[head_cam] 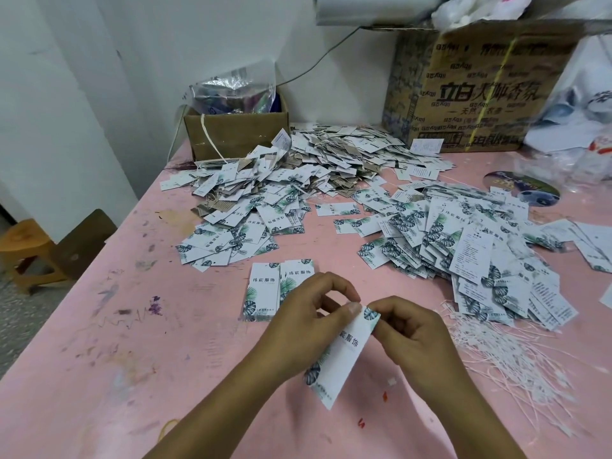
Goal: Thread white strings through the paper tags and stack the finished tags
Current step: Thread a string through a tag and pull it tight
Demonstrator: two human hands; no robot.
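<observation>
At the far left, beside the table, one low wooden stool (26,250) is seen. Everything else is carried by the stained pink table (99,359).

Two boxes are counted. A small open brown cardboard box (231,137) stands at the back left, and a crinkled clear plastic bag (235,91) is held in it. A large printed cardboard box (480,91) stands at the back right, with white plastic bags (480,8) on top.

In front of the small box a wide heap of tags tangled with strings (331,157) is spread. Nearer lies a smaller loose pile of leaf-printed tags (231,233). Two neat stacks of tags (265,289) are laid side by side, just beyond the left hand (308,326).

One white paper tag with green leaf print (341,359) is held tilted above the table near its front edge. Its upper end is pinched by the curled fingers and thumb of the left hand, and its top corner is pinched by the right hand (414,332). Whether a string is between the fingers cannot be told.

To the right a large heap of leaf-printed tags (463,243) is piled, with a loose bundle of white strings (506,352) just in front of it. One round dark printed disc (521,188) lies just behind that heap.
</observation>
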